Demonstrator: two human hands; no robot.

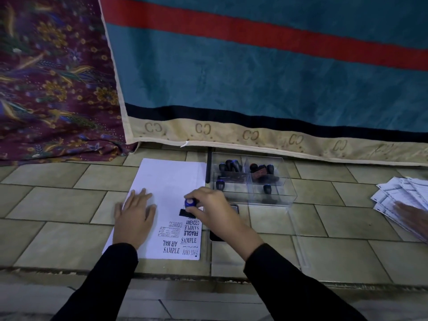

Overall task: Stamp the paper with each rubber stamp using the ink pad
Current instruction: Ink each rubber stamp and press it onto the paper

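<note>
Gripping the blue-topped stamp (pixel 190 203) with curled fingers, the right hand (pixel 209 206) is pressing its base, lying 9-to-3, on the paper (pixel 169 177) at 12 o'clock of the prints (pixel 185 230); the flat, open left hand (pixel 135 216) is steadying the sheet at 9 o'clock.

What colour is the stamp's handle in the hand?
Blue stamp handle, with a pale spot on top, seen in the head view.

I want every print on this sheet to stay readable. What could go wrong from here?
The stamp gripped by the right hand sits right next to the AMENDED print, so the new mark may overlap it. The right forearm crosses over the ink pad; the sleeve could pick up ink and smear the paper.
</note>
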